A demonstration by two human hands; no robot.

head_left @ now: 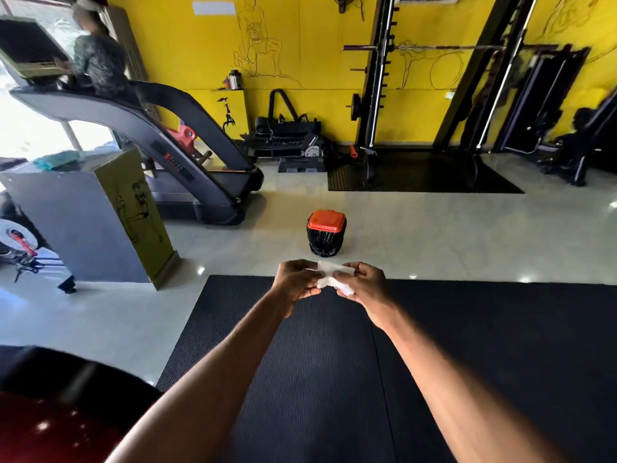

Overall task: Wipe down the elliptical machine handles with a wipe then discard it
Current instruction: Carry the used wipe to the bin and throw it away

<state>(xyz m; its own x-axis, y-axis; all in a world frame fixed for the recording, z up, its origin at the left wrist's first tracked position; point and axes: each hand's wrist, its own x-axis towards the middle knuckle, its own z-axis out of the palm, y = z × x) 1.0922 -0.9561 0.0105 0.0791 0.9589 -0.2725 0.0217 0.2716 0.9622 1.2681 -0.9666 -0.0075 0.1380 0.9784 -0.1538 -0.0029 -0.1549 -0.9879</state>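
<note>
**Wipe in both hands, bin ahead**

A yellow-walled gym with a pale tiled floor (pixel 417 228) and a black rubber mat (pixel 300 362) underfoot. Both arms reach forward over the mat. The left hand (pixel 295 279) and right hand (pixel 365 284) pinch a white wipe (pixel 334 275) between curled fingers, apparently folding or bunching it. No elliptical handles are clearly in view, so this looks like the discard step. Next: walk to the orange-lidded bin (pixel 326 233) just beyond, open it and drop the wipe in.
</note>
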